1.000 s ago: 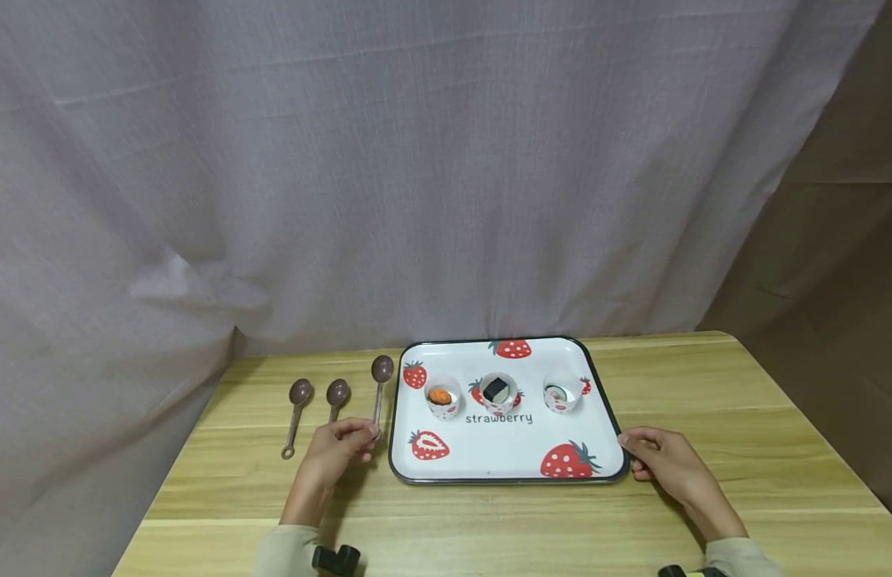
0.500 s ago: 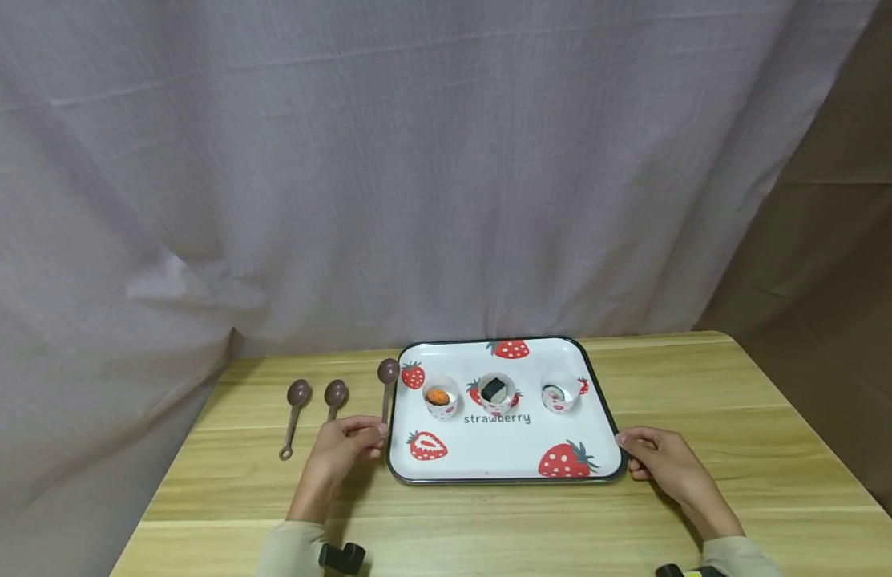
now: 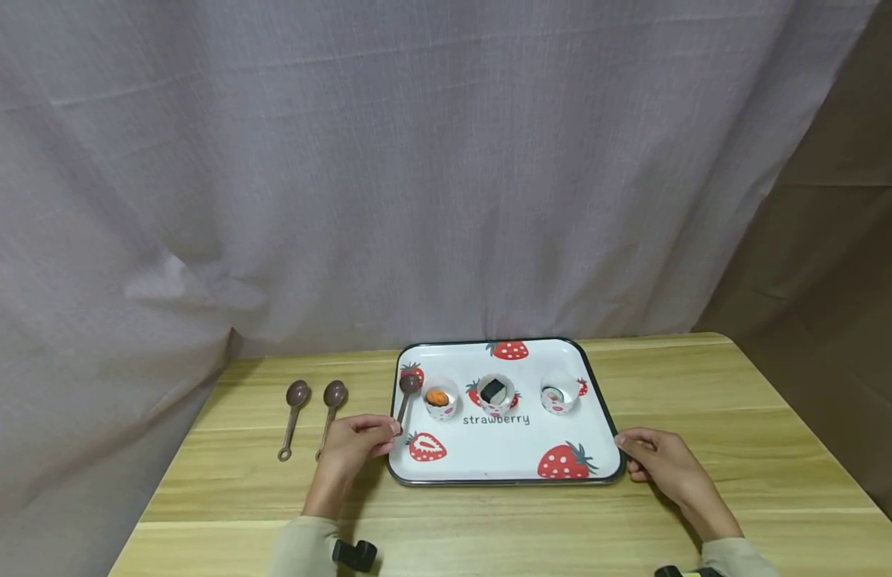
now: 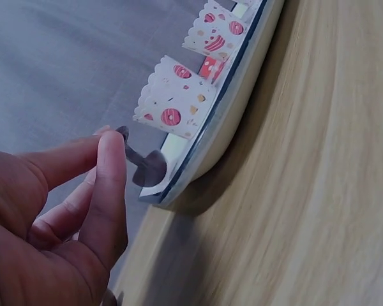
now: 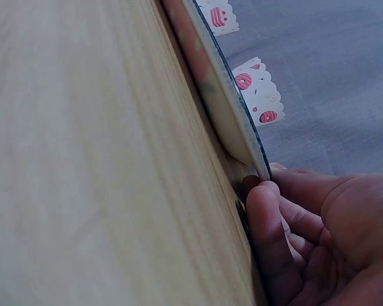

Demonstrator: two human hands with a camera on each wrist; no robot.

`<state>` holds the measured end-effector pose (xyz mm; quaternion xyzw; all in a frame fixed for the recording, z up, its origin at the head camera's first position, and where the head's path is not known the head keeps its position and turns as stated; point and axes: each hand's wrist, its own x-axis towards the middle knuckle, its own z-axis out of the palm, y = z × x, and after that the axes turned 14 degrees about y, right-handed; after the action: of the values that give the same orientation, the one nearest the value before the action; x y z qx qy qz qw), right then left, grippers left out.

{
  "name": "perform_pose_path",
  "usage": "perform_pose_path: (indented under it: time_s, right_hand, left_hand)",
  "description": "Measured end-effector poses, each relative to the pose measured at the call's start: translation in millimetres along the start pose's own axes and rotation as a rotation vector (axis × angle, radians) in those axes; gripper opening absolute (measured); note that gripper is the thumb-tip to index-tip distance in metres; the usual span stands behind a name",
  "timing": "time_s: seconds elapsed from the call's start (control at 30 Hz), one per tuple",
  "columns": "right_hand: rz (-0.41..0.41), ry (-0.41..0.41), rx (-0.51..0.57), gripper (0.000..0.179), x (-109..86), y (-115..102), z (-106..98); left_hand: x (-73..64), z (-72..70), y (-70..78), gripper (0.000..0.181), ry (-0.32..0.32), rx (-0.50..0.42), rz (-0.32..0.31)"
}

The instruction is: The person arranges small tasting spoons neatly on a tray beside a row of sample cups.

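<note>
Left hand (image 3: 353,450) pinches 1 brown spoon (image 3: 409,384) above the strawberry tray (image 3: 482,461) — steer it clear of the nearest paper cup (image 3: 441,413) — while the right hand (image 3: 665,465) pinches the tray's right rim.

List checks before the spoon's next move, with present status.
1. Left hand grip on spoon: ok, pinched near the handle end.
2. Right hand on tray: ok, pinching its rim.
3. Three cups upright on tray: ok.
4. Spoon bowl clear of leftmost cup: ok, gap visible in left wrist view.
5. Spoon bowl off tray surface: cannot tell.
6. Other two spoons clear of tray: ok.
</note>
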<state>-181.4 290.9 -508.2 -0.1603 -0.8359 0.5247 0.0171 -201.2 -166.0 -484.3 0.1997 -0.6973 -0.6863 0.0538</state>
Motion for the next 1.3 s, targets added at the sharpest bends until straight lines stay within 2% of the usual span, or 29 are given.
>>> perform_pose_path:
  time_s: [0.67,1.07,1.3]
  right_hand:
    - [-0.005,0.000,0.008,0.040,0.0,2,0]
    - [-0.005,-0.007,0.012,0.039,-0.7,1,-1]
    - [0.003,-0.009,0.018,0.039,0.0,1,-1]
  left_hand:
    - [-1.3,13.6,-4.5,0.025,-0.016,-0.066,-0.026]
    - [-1.5,18.6,-5.8,0.021,-0.008,-0.025,0.012]
    - [0.5,19.8,-8.4,0.016,0.024,0.024,0.047]
